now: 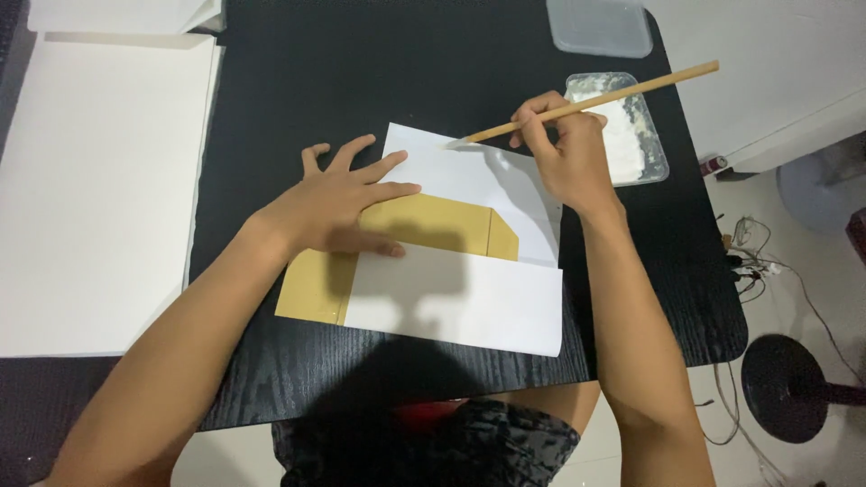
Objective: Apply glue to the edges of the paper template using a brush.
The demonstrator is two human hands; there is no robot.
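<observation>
One wooden stick [595, 99] in right hand [568, 153] fingers; left hand [338, 203] spread flat on one gold sheet [433, 225].

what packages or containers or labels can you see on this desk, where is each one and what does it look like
Flat tan paper envelope: table centre, under the left hand, between white paper sheets.
Clear rectangular plastic tub of white paste: right of the right hand, which holds a wooden stick.
Clear plastic lid or tub: top edge, seemingly empty.
No labels, signs or screens.
</observation>
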